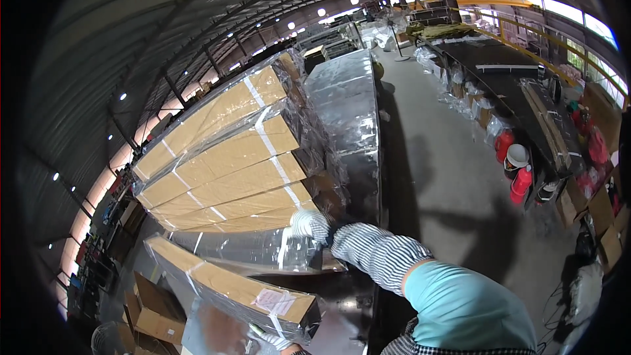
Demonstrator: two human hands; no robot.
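Observation:
A long carton (230,283) in clear film, with white straps and a pale label, lies at an angle low in the view. My left hand (275,340), in a white glove, is at its near side with the visible fingers stretched out; the picture's lower part cuts off much of the arm. Beyond it rises a stack of long brown cartons (223,158), film-wrapped and white-strapped. My right hand (310,225), also gloved, touches the stack's lower right end, above a dark film-wrapped piece (250,250). Its fingers are not distinct. A striped sleeve covers my right forearm.
A long dark metal-topped table (345,98) runs behind the stack. Across the grey floor (434,158) stands another dark table (486,59) with red bottles (520,184) and a white bucket (517,154) beside it. An opened carton (154,309) sits at lower left.

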